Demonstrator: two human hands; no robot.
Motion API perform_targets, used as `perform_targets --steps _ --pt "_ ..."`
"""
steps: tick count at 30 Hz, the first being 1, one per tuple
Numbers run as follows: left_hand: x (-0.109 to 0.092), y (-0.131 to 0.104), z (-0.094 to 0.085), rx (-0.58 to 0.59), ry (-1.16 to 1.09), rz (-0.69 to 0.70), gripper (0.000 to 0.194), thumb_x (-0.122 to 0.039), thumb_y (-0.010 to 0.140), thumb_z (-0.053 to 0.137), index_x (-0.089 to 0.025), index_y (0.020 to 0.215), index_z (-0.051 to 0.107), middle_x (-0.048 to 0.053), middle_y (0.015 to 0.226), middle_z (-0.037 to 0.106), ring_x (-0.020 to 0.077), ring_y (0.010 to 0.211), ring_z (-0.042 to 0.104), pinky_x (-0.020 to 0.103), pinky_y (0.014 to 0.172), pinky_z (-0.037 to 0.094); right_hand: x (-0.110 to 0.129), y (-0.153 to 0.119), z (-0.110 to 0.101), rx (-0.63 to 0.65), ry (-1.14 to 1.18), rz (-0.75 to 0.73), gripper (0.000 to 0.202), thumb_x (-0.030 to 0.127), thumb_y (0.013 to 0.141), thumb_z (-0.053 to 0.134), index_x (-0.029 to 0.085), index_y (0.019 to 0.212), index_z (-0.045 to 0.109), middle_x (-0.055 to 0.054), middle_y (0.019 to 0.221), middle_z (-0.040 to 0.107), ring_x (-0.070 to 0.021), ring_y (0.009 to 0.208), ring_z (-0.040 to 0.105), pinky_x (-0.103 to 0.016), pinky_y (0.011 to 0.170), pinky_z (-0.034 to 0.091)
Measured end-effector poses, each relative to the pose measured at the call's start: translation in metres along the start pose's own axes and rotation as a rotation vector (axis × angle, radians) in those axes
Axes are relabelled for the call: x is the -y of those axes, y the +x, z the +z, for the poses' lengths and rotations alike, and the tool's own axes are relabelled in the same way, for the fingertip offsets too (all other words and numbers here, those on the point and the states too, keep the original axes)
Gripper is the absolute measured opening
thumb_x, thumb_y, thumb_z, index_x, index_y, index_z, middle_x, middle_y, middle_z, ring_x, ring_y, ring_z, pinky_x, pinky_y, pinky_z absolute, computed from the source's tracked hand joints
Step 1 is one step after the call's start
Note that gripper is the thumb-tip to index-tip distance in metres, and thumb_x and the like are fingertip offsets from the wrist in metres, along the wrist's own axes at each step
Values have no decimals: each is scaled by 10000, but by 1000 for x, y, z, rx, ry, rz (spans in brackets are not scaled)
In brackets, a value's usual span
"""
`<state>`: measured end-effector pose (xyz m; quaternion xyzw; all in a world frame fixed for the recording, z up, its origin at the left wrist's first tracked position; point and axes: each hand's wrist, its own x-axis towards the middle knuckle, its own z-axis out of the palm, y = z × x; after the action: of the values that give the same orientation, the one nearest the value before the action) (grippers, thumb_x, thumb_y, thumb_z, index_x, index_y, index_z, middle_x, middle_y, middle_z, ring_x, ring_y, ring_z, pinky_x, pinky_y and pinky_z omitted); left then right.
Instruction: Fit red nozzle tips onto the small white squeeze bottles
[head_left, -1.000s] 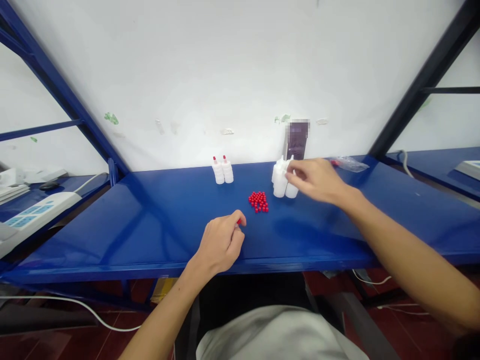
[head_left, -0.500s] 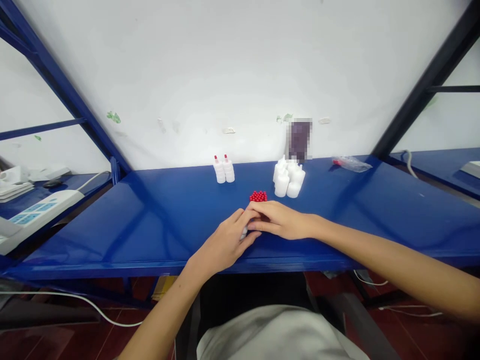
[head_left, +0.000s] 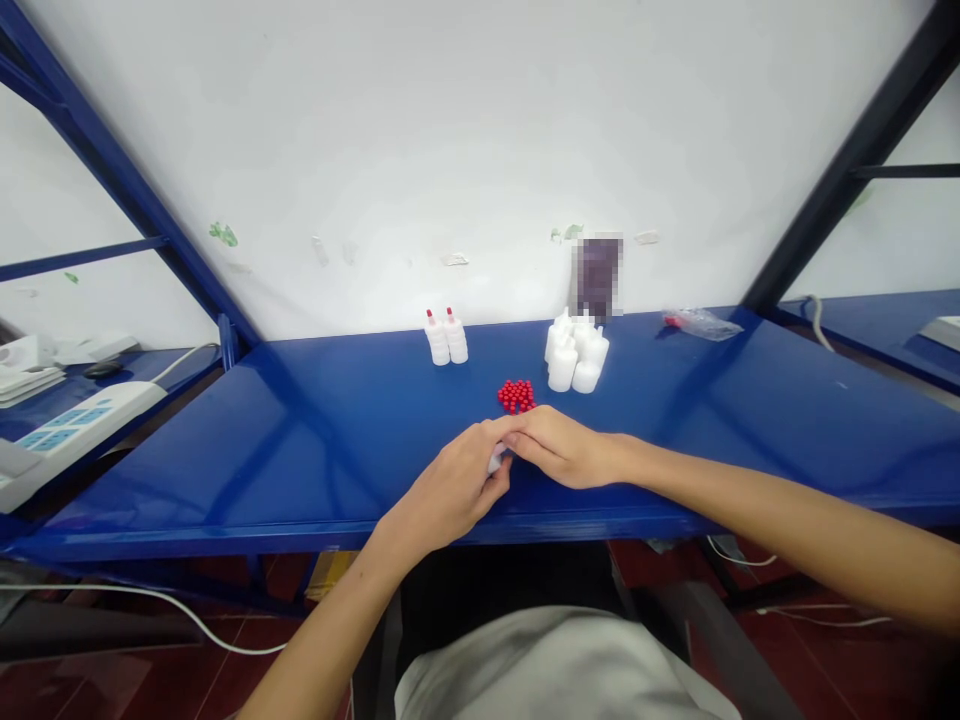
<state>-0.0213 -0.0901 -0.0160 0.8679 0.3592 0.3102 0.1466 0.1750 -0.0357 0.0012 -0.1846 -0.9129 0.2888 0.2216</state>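
Near the front of the table my left hand (head_left: 457, 485) is closed round a white squeeze bottle (head_left: 496, 459), most of which the fingers cover. My right hand (head_left: 566, 445) meets it from the right, fingers bent and pressed together at the bottle's hidden end; what they pinch cannot be seen. Just beyond the hands lies a cluster of small red caps (head_left: 517, 395). Two white bottles with red tips (head_left: 447, 340) stand side by side at the back. To the right is a group of several white bottles without red tips (head_left: 576, 360).
A clear plastic bag (head_left: 705, 323) with something red in it lies at the back right of the blue table (head_left: 345, 420). A dark pixelated object (head_left: 598, 278) leans on the wall. At the left is a white power strip (head_left: 75, 435); blue posts frame both sides.
My right hand has turned slightly and drawn a little nearer to me, its fingers closing in on the bottle's end. More of the red caps show, and they look more spread out.
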Motion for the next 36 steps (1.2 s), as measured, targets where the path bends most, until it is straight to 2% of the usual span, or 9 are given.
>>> perform_targets --steps 5,8,11,15,18,21,24,28,36 --pt "-2 1 2 -23 134 29 400 -169 973 429 -238 1367 410 85 1135 625 231 1061 598 399 950 477 1 2 1 -23 266 23 378 286 1016 341 160 771 599 -15 748 607 -141 737 573 -279 727 452" --pt "-1 1 5 -82 154 -8 399 -174 951 443 -230 1344 396 84 1145 625 221 971 617 378 872 480 2 5 3 -62 347 72 438 383 1025 333 175 688 519 35 582 439 -115 593 443 -258 601 387" --pt "-1 2 7 -140 70 -103 347 -195 923 465 -205 1258 375 44 994 626 172 767 603 306 714 456 1 7 8 -93 332 99 479 502 1005 361 193 645 423 62 550 310 -93 532 298 -255 519 288" --pt "-2 1 1 -101 -120 -203 195 -194 903 462 -205 1084 391 -60 718 500 119 592 476 244 598 358 -2 6 8 -98 222 65 491 546 981 409 199 637 373 58 583 309 -87 545 274 -251 512 261" --pt "-2 0 -9 -1 -192 -252 78 -163 907 403 -201 940 463 -63 681 445 107 596 413 240 601 323 -7 0 -7 -269 243 28 479 535 1009 325 221 648 331 57 571 298 -96 512 283 -252 488 259" --pt "-2 -2 -15 22 -199 -308 166 -149 919 353 -195 891 510 -58 672 427 110 617 401 247 626 316 -10 -7 -30 -462 154 4 426 466 1031 285 236 673 292 48 601 301 -112 524 304 -265 508 272" --pt "-5 0 -15 -24 -146 -302 144 -162 923 363 -197 884 498 -57 676 436 119 629 420 257 643 316 -11 -10 -45 -236 -211 32 284 333 1009 368 211 753 392 9 698 454 -131 605 384 -279 587 306" --pt "-7 3 -12 -39 -95 -274 136 -170 928 354 -202 895 482 -51 685 453 133 635 444 264 648 325 -12 -8 -41 89 -552 72 105 240 936 433 185 886 508 -37 845 582 -149 659 468 -284 607 301" --pt "-3 4 -10 -21 -50 -264 133 -168 929 359 -207 913 485 -44 713 486 141 652 453 268 660 333 -12 -4 -32 191 -766 112 143 263 899 479 169 902 586 -60 857 659 -161 618 531 -304 565 240"
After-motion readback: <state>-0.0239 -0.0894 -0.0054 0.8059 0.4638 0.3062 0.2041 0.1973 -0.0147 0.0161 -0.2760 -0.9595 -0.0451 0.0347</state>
